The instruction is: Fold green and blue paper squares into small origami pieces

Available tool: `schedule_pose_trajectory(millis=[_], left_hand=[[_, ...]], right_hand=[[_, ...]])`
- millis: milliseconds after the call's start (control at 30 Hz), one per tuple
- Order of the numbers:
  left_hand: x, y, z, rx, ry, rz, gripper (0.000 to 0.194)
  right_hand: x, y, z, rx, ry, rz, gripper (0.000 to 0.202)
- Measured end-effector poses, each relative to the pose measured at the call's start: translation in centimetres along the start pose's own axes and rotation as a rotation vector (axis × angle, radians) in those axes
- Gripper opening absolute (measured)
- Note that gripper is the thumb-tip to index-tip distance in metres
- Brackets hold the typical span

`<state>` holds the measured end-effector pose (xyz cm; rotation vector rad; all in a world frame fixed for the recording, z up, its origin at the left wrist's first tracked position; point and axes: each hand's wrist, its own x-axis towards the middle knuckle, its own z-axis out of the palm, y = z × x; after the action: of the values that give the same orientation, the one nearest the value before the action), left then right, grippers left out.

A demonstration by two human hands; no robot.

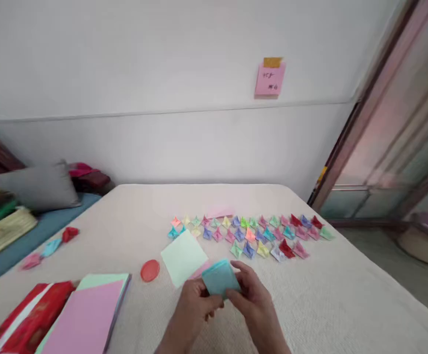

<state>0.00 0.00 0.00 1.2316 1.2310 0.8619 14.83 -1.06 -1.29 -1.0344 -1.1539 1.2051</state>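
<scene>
Blue paper (221, 278), apparently doubled into a small square, is at near centre, pinched between the left hand (195, 305) and the right hand (253, 297), each with its thumb at the near side, though blur leaves the fingers underneath unclear. A fold seems in hand, and the next move likely calls for lining up edges and pressing the crease; the pale sheet (183, 254) lies just beyond, left, with folded pieces (249, 235) in rows farther off.

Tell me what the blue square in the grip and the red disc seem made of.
Blue square: probably matte paper, judging by its thin, straight edges. Red disc: possibly smooth plastic, given its even colour and rim; blur leaves this open.
</scene>
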Motion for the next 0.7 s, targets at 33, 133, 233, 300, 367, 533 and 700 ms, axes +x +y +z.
schedule_pose_trajectory(millis=[33,133,233,300,367,533,700], left_hand=[[-0.2,0.1,0.0,0.001,0.014,0.008,0.014],[-0.5,0.6,0.1,0.002,0.039,0.028,0.011],[-0.8,1.1,0.1,0.004,0.037,0.044,0.009],[-0.8,1.3,0.2,-0.001,0.033,0.053,0.009],[-0.9,1.4,0.2,-0.005,0.030,0.056,0.010],[-0.9,1.2,0.1,-0.013,0.030,0.064,0.010],[-0.9,1.0,-0.1,-0.104,0.059,0.048,0.009]], right_hand=[[0.0,-0.1,-0.1,-0.027,0.017,-0.028,0.041],[0.1,-0.1,-0.4,-0.085,0.048,-0.101,0.035],[0.1,0.3,-0.8,-0.109,0.045,-0.161,0.029],[0.1,0.5,-0.9,-0.103,0.043,-0.170,0.026],[0.1,0.5,-0.9,-0.087,0.046,-0.167,0.026],[-0.1,-0.2,-0.7,-0.065,0.054,-0.183,0.022],[-0.3,-0.4,-0.8,-0.070,0.065,-0.180,0.018]])
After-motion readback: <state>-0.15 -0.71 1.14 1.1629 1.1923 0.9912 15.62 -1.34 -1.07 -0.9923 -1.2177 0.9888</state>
